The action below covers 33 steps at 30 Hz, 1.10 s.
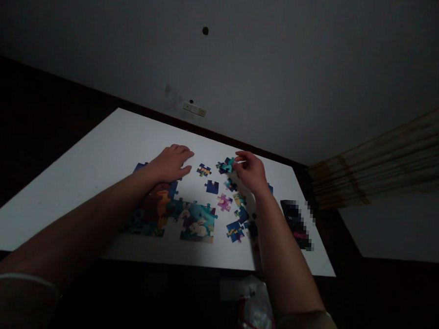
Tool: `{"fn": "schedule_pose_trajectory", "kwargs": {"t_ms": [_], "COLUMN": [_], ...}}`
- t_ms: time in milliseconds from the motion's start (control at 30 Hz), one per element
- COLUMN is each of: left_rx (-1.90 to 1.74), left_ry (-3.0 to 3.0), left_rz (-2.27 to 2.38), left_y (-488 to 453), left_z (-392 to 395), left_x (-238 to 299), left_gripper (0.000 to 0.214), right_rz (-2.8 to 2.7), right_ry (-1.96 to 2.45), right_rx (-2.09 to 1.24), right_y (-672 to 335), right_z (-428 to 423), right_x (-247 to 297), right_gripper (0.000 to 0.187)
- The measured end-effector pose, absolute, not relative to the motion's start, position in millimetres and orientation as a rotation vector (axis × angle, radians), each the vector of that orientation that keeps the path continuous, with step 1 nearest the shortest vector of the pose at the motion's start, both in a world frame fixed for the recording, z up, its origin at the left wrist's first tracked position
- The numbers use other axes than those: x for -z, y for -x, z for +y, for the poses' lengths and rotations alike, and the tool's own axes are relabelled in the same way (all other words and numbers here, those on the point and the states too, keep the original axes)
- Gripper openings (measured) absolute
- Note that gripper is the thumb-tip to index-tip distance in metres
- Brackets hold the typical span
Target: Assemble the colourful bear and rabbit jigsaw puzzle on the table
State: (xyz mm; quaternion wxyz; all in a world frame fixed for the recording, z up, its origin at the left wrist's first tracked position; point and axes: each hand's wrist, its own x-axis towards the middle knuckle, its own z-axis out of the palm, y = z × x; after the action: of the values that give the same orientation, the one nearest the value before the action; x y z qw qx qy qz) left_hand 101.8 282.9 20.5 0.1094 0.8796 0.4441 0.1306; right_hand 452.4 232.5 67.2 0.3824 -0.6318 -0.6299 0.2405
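Right hand [250, 172] at the far side of the puzzle, in a narrow pinch, fingertips [239, 156] closed on a teal jigsaw piece [227, 165]. Piece lying nearly flat in the grip, long axis running sideways across the table, free end pointing left toward the other hand. Against that end, a dark jigsaw piece [219, 167]; joined or merely overlapping, impossible to tell. Left hand [170, 164] wide and flat, palm down, holding nothing, spread fingers [183, 155] pointing toward the far right corner of the white table [66, 196].

Just below that palm, near the middle of the table, a partly assembled puzzle section [198, 223] with white rabbits on teal, long axis roughly parallel to the near edge. Between the hands, a small multicoloured piece [203, 170]. Right of the section, loose pieces in a rough scatter: a navy piece [211, 186], a pink piece [224, 202], and a blue-and-yellow piece [235, 231].

Near the right edge, a dark rectangular object [295, 223], too pixelated to name. Beyond the far edge, a wall with a switch plate [195, 108]; off to the right, a beige curtain [381, 158]. Below the near edge, a plastic bag [256, 309].
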Motion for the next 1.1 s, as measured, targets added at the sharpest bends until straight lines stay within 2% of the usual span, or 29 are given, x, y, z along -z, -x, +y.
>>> {"fn": "schedule_pose_trajectory", "kwargs": {"t_ms": [100,267,533,733,833,1100], "left_rx": [-0.379,-0.362,-0.408,-0.442,-0.464,-0.428], "left_ry": [-2.588,-2.588,-2.589,-2.585,-2.575,-2.569], "left_rz": [1.307,1.322,1.304,1.290,1.303,1.323], "left_y": [-102.1,-102.7,-100.3,-97.7,-96.9,-96.2], "left_z": [283.2,282.3,282.0,284.5,286.9,291.5], "left_x": [-20.5,-22.0,-21.0,-18.4,-15.7,-15.0], "left_gripper": [0.063,0.064,0.062,0.066,0.064,0.064], "right_rz": [-1.513,-1.648,-1.760,-1.903,-1.918,-2.087], "right_ry": [1.676,1.868,2.005,2.124,2.176,1.876], "right_rx": [-0.482,-0.585,-0.472,-0.127,-0.059,-0.127], "right_y": [-484.2,-524.9,-520.6,-515.9,-514.5,-512.3], "right_z": [215.6,175.8,156.8,151.6,152.2,163.1], "right_x": [-70.7,-64.7,-53.4,-49.0,-50.1,-39.3], "right_gripper": [0.039,0.025,0.032,0.036,0.036,0.042]}}
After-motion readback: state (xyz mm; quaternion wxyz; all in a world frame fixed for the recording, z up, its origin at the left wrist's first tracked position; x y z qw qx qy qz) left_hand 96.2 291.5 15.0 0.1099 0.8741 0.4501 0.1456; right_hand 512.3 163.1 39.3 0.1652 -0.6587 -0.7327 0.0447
